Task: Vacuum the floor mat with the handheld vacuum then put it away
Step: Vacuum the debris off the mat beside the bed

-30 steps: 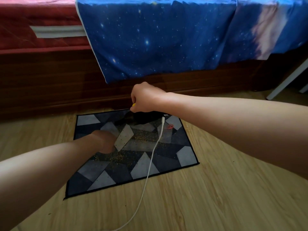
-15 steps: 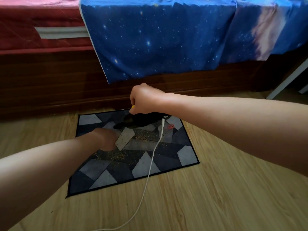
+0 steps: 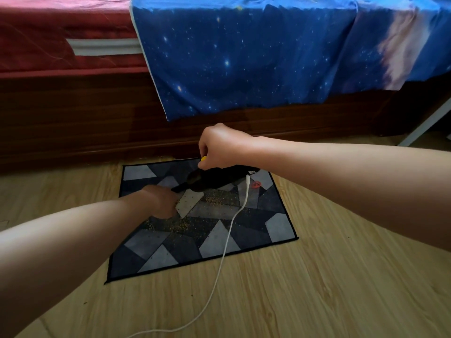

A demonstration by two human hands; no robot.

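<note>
While the right hand [image 3: 220, 147] curls tightly around the top handle of the black handheld vacuum [image 3: 219, 178], the machine lies low over the far end of the floor mat [image 3: 278, 223], its narrow nozzle pointing left and down toward the left hand [image 3: 161, 202]. A yellow button [image 3: 203, 158] shows just under the right knuckles. The front dust cup of the vacuum looks smoky and half see-through; what is inside it cannot be told. The left hand rests knuckles-up on the mat beside the nozzle tip, fingers tucked under, and whether it pinches anything cannot be told.

The mat is a flat rectangle with thin black edging, printed in angular grey and dark blue patches. Fine yellowish grains [image 3: 180, 225] are scattered in bands across its middle, and a small red thing [image 3: 256, 184] lies near its far right corner. A smooth white cable [image 3: 227, 240] runs from the vacuum's rear across the mat onto the pale wood-plank floor [image 3: 317, 289]. Behind stands a dark wooden bed frame [image 3: 73, 118] with a red mattress [image 3: 61, 25] and a glossy blue starry sheet [image 3: 244, 57] hanging over its side.
</note>
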